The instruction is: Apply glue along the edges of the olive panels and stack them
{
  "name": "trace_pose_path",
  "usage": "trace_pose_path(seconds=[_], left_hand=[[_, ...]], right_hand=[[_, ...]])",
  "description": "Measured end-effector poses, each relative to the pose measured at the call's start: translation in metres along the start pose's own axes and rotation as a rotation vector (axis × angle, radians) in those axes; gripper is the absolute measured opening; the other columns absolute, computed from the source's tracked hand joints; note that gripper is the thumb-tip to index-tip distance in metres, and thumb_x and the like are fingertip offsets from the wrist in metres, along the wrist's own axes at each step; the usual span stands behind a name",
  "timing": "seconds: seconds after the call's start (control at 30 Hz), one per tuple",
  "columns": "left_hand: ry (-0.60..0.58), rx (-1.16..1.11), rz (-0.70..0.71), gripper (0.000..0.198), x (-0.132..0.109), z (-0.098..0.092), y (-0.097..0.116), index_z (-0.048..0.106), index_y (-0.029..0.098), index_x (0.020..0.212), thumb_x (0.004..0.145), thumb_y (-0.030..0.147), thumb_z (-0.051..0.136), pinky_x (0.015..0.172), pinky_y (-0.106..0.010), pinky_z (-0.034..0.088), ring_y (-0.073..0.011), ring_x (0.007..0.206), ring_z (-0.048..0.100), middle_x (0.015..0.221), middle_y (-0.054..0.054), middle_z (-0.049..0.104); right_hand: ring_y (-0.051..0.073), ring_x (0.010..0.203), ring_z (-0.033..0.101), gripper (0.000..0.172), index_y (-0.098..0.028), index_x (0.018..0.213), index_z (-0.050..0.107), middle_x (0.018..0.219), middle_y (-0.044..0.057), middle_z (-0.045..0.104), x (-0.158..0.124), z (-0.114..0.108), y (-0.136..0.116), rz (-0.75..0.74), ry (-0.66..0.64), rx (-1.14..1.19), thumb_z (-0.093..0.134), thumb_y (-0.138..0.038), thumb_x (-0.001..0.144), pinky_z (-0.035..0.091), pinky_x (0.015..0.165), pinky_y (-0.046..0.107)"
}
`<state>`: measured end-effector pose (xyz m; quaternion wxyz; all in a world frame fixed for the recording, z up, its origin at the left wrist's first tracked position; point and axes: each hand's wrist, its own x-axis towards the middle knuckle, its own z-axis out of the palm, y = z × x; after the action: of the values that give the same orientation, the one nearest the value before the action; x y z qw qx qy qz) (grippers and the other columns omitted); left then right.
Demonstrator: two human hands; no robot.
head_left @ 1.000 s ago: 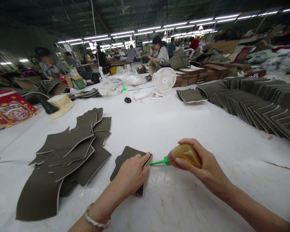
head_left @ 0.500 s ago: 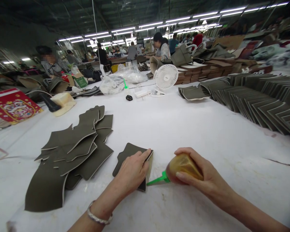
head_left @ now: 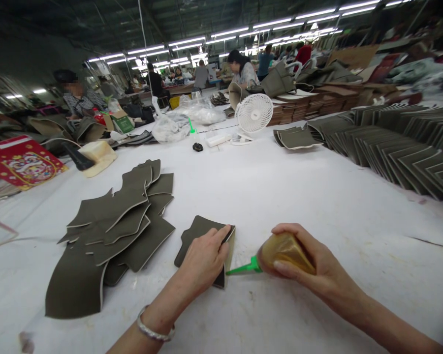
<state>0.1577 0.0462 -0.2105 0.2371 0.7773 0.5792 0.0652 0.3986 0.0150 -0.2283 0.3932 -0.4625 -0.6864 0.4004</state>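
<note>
My left hand (head_left: 203,260) lies closed on a small stack of dark olive cut pieces (head_left: 197,231), with the fingers lifting the right edge of the top piece. My right hand (head_left: 313,270) grips an amber glue bottle (head_left: 284,250) lying on its side. Its green nozzle (head_left: 241,269) points left and touches the lower right edge of that stack. A fanned pile of larger olive pieces (head_left: 110,226) lies on the white table (head_left: 266,196) to the left of my left hand.
Rows of overlapped olive pieces (head_left: 398,147) run along the right side. A white desk fan (head_left: 253,114), a small white tray (head_left: 216,140), plastic bags (head_left: 170,129) and a red printed bag (head_left: 22,164) stand farther back. Other people sit at the far tables.
The nozzle has moved from the upper right corner of the small stack down along its right edge to near the lower corner. My left hand has stayed on the stack.
</note>
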Motion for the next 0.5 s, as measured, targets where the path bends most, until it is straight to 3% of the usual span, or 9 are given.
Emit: trace_pose_path(seconds=[0.13,0.3,0.5], left_hand=[[0.001,-0.001,-0.014,0.049,0.0000,0.0002,0.0009,0.047,0.020,0.142,0.094,0.022,0.035,0.093,-0.038,0.048,-0.0256,0.108,0.064,0.117,-0.009,0.065],[0.003,-0.005,-0.024,0.048,-0.0019,-0.0003,0.0023,0.048,0.021,0.141,0.095,0.023,0.034,0.092,-0.037,0.048,-0.0248,0.107,0.064,0.115,-0.009,0.065],[0.000,0.013,-0.024,0.049,-0.0014,0.0002,0.0045,0.047,0.020,0.142,0.095,0.024,0.034,0.091,-0.037,0.048,-0.0248,0.104,0.064,0.113,-0.009,0.065]], right_hand=[[0.020,0.086,0.063,0.036,-0.030,0.115,0.051,0.100,-0.001,0.061,0.0019,-0.0010,0.0027,-0.002,-0.042,0.027,0.067,-0.043,0.086,0.051,0.074,0.030],[0.021,0.089,0.062,0.036,-0.030,0.116,0.051,0.106,0.000,0.059,0.0035,-0.0033,0.0076,-0.046,0.088,-0.050,0.068,-0.042,0.086,0.050,0.079,0.031],[0.020,0.085,0.061,0.039,-0.030,0.116,0.048,0.098,-0.001,0.060,-0.0024,-0.0008,0.0097,0.049,-0.066,0.109,0.067,-0.046,0.087,0.050,0.074,0.030]])
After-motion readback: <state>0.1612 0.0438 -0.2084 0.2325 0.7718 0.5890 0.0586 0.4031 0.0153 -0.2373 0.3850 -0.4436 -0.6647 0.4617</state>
